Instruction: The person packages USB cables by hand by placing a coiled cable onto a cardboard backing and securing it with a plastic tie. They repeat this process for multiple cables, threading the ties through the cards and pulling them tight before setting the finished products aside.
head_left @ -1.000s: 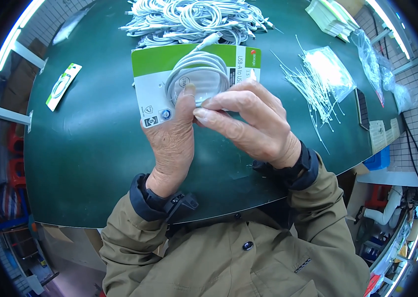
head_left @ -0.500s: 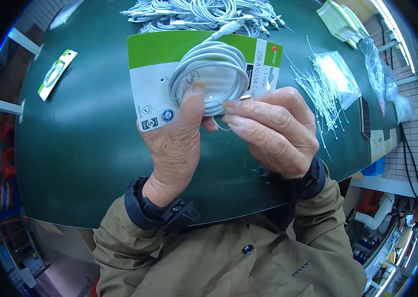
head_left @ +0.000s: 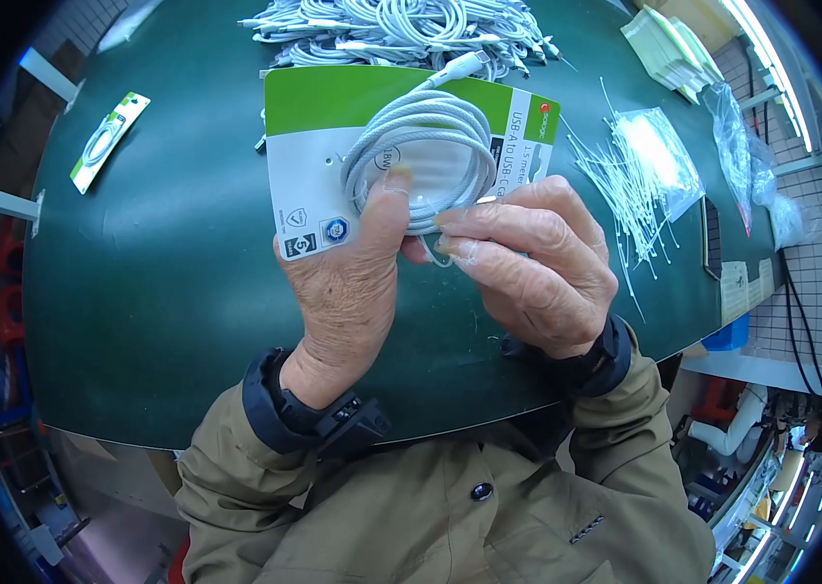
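Observation:
My left hand [head_left: 338,287] grips a white and green backing card [head_left: 306,165] from its lower edge, thumb pressed on the front. A coiled white braided USB cable [head_left: 418,117] lies against the card, and one plug [head_left: 460,67] sticks out past the coil at the top. At the coil's lower right, my right hand [head_left: 547,263] is closed in a pinch of thumb and forefinger. A thin white cable tie [head_left: 433,255] loops below the coil and runs to those fingertips. The fingers hide its end and the cable's other plug.
A heap of white cables [head_left: 401,24] lies at the table's far side. Loose cable ties [head_left: 620,185] and a clear bag [head_left: 680,175] are on the right, near stacked cards [head_left: 669,49] and crumpled plastic [head_left: 737,146]. One carded cable [head_left: 105,144] rests at left on the green table [head_left: 158,292].
The card and coil have shifted slightly right. My right fingertips have moved a little down, and the metal plug end that showed above them is now hidden.

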{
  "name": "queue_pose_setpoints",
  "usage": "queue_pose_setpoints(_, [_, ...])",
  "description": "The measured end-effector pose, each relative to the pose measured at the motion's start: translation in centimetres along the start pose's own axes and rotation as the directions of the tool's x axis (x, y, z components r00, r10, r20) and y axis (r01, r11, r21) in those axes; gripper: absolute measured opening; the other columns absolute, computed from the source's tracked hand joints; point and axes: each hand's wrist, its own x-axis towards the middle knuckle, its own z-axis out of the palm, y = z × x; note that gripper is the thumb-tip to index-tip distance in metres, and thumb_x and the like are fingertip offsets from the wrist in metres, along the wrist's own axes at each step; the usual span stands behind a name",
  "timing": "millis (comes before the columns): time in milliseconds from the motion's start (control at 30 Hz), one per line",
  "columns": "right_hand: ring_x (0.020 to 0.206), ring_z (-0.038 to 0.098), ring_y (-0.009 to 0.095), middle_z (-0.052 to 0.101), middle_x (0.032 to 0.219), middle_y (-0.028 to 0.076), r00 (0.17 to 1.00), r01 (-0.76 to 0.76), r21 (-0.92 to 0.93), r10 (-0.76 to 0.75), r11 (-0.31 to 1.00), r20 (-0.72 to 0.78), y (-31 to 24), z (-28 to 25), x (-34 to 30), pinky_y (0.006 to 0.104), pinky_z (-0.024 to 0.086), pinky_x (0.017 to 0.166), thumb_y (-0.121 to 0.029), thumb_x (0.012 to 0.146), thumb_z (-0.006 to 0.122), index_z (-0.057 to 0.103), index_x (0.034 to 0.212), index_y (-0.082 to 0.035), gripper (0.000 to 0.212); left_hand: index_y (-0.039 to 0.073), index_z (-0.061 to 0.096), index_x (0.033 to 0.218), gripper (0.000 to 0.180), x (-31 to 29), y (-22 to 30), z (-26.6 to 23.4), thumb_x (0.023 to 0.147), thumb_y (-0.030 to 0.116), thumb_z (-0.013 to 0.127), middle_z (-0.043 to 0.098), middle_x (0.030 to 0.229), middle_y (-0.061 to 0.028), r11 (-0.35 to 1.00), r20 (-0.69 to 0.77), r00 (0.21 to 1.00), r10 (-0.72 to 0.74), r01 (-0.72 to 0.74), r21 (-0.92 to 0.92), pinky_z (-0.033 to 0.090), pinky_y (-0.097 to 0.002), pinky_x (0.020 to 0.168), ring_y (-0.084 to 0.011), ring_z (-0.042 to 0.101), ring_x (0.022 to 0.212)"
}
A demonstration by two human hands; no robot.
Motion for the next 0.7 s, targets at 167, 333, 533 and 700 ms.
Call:
queue_pose_setpoints(167, [0.079, 0.064, 0.021, 0.076, 0.099, 0.011, 0.996, -0.015, 0.034, 0.017, 0.999, -0.088, 0.11, 0.6, 0.05, 0.0302, 0.051, 0.067, 0.003, 0.073, 0.081, 0.071, 0.101, -0.007, 0.032, -0.001, 0.065, 0.109, 0.022, 0.15, 0.03, 0.09, 0.09, 0.006, 0.071, 0.07, 0.092, -0.0062, 0.997, -0.016, 0.999, 0.031, -0.029, 0.077, 0.052, -0.0232, 0.049, -0.0093, 0.065, 0.065])
queue_pose_setpoints(333, [0.076, 0.061, 0.02, 0.077, 0.097, 0.009, 0.995, -0.03, 0.022, 0.032, 0.999, -0.092, 0.1, 0.52, 0.01, 0.0298, 0.047, 0.066, 0.004, 0.073, 0.081, 0.071, 0.098, -0.008, 0.03, -0.001, 0.065, 0.107, 0.02, 0.09, 0.38, 0.76, 0.089, 0.006, 0.072, 0.07, 0.09, -0.0052, 1.0, -0.075, 0.997, 0.01, -0.011, -0.004, 0.05, -0.0235, 0.047, -0.0084, 0.064, 0.061])
queue_pose_setpoints(533, [0.075, 0.061, 0.019, 0.077, 0.098, 0.008, 0.995, -0.042, 0.034, 0.045, 0.999, -0.092, 0.12, 0.65, -0.2, 0.029, 0.047, 0.067, 0.003, 0.074, 0.082, 0.07, 0.095, -0.009, 0.027, -0.001, 0.066, 0.104, 0.018, 0.0, 0.51, 0.5, 0.089, 0.006, 0.072, 0.07, 0.087, -0.0034, 0.999, -0.039, 0.999, -0.013, 0.014, 0.043, 0.051, -0.023, 0.048, -0.0072, 0.063, 0.061])
queue_pose_setpoints(700, [0.074, 0.061, 0.018, 0.077, 0.097, 0.008, 0.995, -0.065, 0.033, 0.067, 0.997, -0.069, -0.02, 0.81, 0.21, 0.0289, 0.047, 0.064, 0.006, 0.075, 0.081, 0.069, 0.094, -0.008, 0.026, 0.002, 0.068, 0.102, 0.013, -0.01, 0.39, 0.38, 0.09, 0.003, 0.07, 0.069, 0.085, -0.0032, 0.999, -0.019, 1.0, -0.014, 0.015, 0.043, 0.051, -0.0226, 0.049, -0.0072, 0.063, 0.061])
